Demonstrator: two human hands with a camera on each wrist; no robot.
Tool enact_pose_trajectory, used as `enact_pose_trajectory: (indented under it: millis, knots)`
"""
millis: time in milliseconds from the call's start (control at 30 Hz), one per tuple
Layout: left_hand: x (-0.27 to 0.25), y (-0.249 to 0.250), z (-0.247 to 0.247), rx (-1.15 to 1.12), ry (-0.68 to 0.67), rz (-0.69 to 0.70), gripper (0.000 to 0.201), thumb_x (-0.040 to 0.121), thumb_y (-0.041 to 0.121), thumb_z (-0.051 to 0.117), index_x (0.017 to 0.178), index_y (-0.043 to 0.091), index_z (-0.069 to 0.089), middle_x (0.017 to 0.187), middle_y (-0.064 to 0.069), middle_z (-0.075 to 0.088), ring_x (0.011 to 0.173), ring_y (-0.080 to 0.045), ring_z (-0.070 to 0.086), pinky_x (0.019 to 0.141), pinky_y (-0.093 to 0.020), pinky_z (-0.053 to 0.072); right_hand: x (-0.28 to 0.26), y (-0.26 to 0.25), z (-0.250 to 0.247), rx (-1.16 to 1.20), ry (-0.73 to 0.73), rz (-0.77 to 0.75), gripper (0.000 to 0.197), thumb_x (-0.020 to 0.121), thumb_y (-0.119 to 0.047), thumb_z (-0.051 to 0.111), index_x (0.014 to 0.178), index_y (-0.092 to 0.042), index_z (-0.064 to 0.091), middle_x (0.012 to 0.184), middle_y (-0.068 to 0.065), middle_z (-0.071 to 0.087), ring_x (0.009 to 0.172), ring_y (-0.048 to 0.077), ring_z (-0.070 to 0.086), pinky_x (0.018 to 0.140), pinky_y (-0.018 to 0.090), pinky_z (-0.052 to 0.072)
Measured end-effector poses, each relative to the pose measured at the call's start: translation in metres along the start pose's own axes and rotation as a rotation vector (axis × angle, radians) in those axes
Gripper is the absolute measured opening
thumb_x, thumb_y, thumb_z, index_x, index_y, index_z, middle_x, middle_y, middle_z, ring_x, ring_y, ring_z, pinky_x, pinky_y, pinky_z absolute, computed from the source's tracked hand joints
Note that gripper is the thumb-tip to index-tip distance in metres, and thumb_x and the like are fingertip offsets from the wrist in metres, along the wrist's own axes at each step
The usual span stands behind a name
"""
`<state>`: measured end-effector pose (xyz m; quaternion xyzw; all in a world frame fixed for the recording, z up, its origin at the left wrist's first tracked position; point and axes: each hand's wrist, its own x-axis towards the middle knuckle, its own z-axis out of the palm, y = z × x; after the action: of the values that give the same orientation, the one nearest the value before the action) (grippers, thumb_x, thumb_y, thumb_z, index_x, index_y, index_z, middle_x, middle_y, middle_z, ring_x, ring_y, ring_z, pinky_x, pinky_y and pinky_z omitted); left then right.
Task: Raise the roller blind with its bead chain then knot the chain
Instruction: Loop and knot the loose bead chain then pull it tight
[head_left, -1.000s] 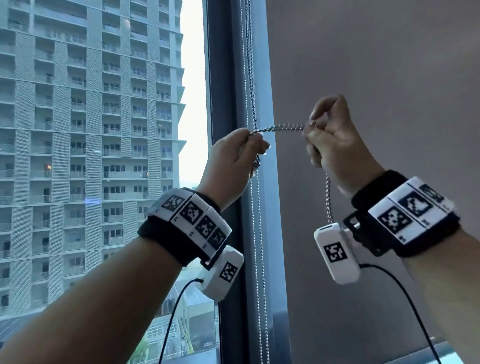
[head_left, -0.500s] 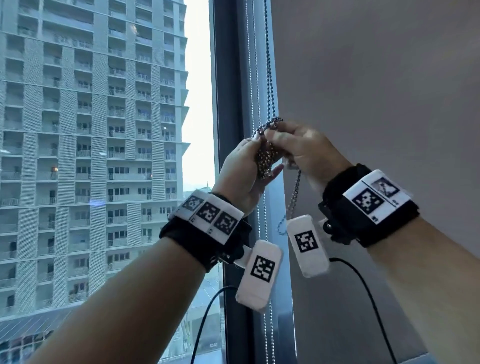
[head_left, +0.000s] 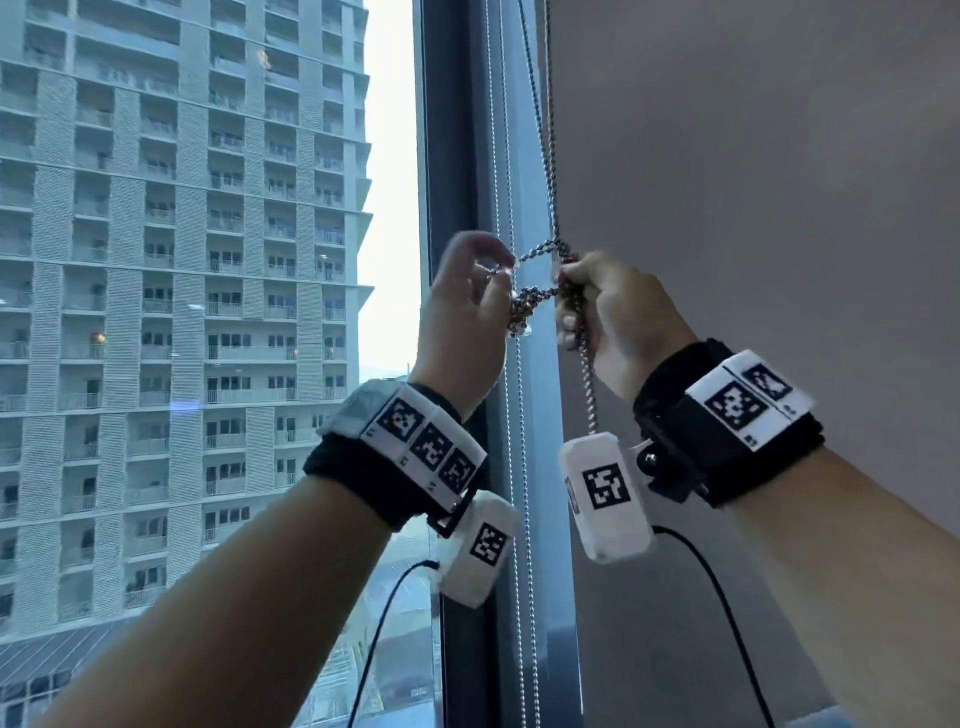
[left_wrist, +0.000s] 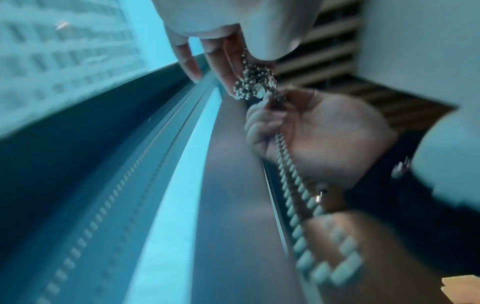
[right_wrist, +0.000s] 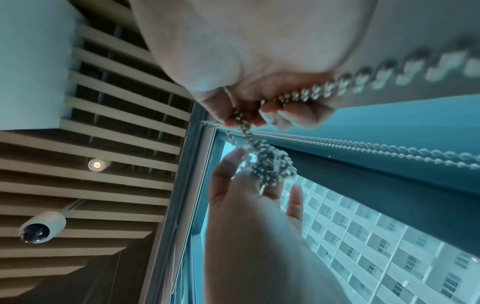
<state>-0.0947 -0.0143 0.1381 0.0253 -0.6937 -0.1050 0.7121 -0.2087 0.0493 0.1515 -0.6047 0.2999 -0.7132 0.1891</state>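
Metal bead chain (head_left: 540, 156) between hands (head_left: 540, 306)

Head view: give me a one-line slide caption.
Both hands, left hand and right hand, loop the silver metal bead chain beside a grey window frame.

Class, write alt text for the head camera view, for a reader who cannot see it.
Two hands work a metal bead chain into a knot beside a window: the left hand pinches a loop, the right hand grips the strand. A grey roller blind hangs at right; an apartment tower stands outside.

The bead chain (head_left: 552, 171) hangs between the window frame (head_left: 452, 182) on the left and the roller blind (head_left: 753, 208) on the right, its bunched knot (head_left: 530, 306) between both hands.
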Motion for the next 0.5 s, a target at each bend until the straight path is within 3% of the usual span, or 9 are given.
enact_pose_trajectory:
  millis: [100, 167, 267, 333, 400, 500]
  knots:
    - [0.003, -0.004, 0.001, 0.323, -0.020, 0.093, 0.033, 0.080, 0.006, 0.041, 0.081, 0.030, 0.064, 0.090, -0.004, 0.062, 0.068, 0.003, 0.052, 0.062, -0.006, 0.039, -0.005, 0.001, 0.001, 0.153, -0.101, 0.036, 0.020, 0.087, -0.015, 0.036, 0.069, -0.016, 0.045, 0.064, -0.004, 0.039, 0.051, 0.010, 0.033, 0.048, 0.024, 0.025]
    - [0.007, -0.007, 0.004, 0.317, -0.020, 0.023, 0.039, 0.080, 0.010, 0.039, 0.097, 0.024, 0.071, 0.098, -0.004, 0.066, 0.067, 0.002, 0.052, 0.061, -0.011, 0.039, -0.008, 0.002, 0.003, 0.197, -0.137, 0.049, 0.022, 0.087, -0.015, 0.034, 0.068, -0.016, 0.045, 0.066, -0.004, 0.040, 0.052, 0.010, 0.033, 0.049, 0.025, 0.025]
    - [0.014, -0.003, 0.009, 0.114, -0.140, -0.170, 0.042, 0.086, 0.008, 0.038, 0.114, 0.017, 0.067, 0.098, -0.006, 0.068, 0.064, -0.009, 0.053, 0.063, -0.022, 0.041, -0.010, 0.007, 0.000, 0.277, -0.188, 0.118, 0.025, 0.088, -0.018, 0.030, 0.066, -0.017, 0.043, 0.064, -0.004, 0.040, 0.054, 0.011, 0.033, 0.048, 0.024, 0.024]
    - [0.018, 0.008, 0.011, -0.144, -0.244, -0.384, 0.034, 0.091, 0.007, 0.041, 0.113, 0.009, 0.066, 0.084, -0.003, 0.067, 0.070, -0.014, 0.054, 0.063, -0.027, 0.040, -0.010, 0.011, -0.002, 0.345, -0.245, 0.150, 0.024, 0.086, -0.020, 0.029, 0.066, -0.019, 0.042, 0.063, -0.004, 0.041, 0.054, 0.012, 0.034, 0.045, 0.022, 0.024]
    - [0.020, 0.017, 0.010, -0.381, -0.369, -0.530, 0.029, 0.095, 0.019, 0.045, 0.108, 0.006, 0.067, 0.068, 0.005, 0.064, 0.063, -0.013, 0.053, 0.058, -0.027, 0.036, -0.009, 0.013, -0.004, 0.432, -0.301, 0.180, 0.022, 0.086, -0.022, 0.030, 0.068, -0.020, 0.043, 0.065, -0.006, 0.040, 0.055, 0.012, 0.035, 0.044, 0.022, 0.024]
    - [0.022, 0.018, 0.008, -0.445, -0.440, -0.504, 0.023, 0.095, 0.025, 0.049, 0.096, 0.010, 0.066, 0.055, 0.010, 0.060, 0.048, -0.007, 0.051, 0.052, -0.025, 0.033, -0.008, 0.011, -0.006, 0.493, -0.343, 0.203, 0.024, 0.088, -0.023, 0.031, 0.070, -0.022, 0.046, 0.066, -0.008, 0.041, 0.056, 0.012, 0.038, 0.045, 0.022, 0.026]
